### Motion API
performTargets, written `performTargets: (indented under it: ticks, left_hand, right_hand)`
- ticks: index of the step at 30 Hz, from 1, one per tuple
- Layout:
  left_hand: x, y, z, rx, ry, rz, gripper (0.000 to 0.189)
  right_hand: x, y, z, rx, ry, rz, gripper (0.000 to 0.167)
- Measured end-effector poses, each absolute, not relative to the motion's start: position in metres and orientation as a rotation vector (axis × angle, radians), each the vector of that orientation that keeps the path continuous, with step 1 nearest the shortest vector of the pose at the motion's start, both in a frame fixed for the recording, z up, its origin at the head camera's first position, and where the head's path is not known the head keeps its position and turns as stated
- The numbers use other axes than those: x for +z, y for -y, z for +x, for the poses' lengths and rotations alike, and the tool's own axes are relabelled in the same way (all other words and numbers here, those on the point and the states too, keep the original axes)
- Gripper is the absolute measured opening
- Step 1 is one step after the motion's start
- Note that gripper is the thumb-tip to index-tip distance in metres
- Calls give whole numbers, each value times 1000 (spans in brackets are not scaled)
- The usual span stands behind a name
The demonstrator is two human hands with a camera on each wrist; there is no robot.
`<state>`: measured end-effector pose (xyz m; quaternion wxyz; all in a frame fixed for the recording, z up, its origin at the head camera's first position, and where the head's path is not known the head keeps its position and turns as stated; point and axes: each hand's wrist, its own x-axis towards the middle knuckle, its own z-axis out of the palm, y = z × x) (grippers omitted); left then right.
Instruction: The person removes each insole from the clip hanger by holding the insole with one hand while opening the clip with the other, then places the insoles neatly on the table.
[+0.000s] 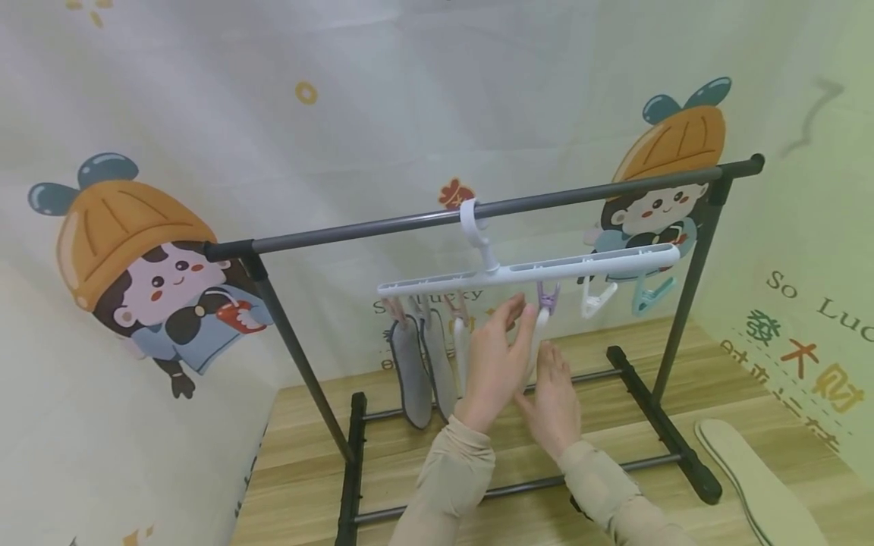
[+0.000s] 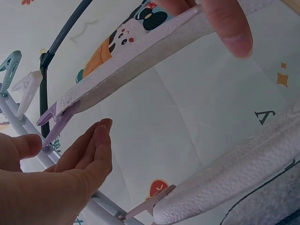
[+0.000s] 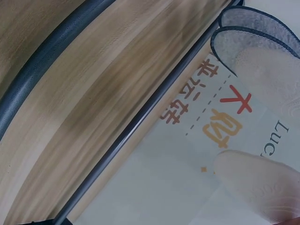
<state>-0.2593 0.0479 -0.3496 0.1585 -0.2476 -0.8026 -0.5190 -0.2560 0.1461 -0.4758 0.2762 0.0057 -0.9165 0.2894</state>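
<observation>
A white insole (image 2: 136,63) hangs by its end from a purple clip (image 1: 548,297) on the white clip hanger (image 1: 580,267). My left hand (image 1: 497,364) is beside that clip, its thumb and fingers apart with nothing between them, as the left wrist view shows. Lower down, my right hand (image 1: 554,402) pinches the same insole, thumb on one side and fingers on the other. To the left, another white insole (image 2: 220,183) hangs from a pink clip (image 1: 457,307). Beyond it hang two grey, dark-edged insoles (image 1: 412,375). In the right wrist view, the right hand is almost wholly outside the picture.
The hanger hooks over the bar of a dark metal rack (image 1: 355,229), which stands on a wood-patterned surface (image 1: 307,447). A white clip (image 1: 598,297) and a teal clip (image 1: 652,296) hang unused at the right. A loose cream insole (image 1: 758,481) lies beside the rack's right foot.
</observation>
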Motion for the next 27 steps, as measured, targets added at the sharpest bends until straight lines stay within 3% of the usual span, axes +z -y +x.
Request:
performTargets:
  ticks: [27]
  left_hand:
    - [-345,-63,-269,-1415,2309,-765,48]
  right_hand:
    - [-494,-146,-233,752,2356,21,58]
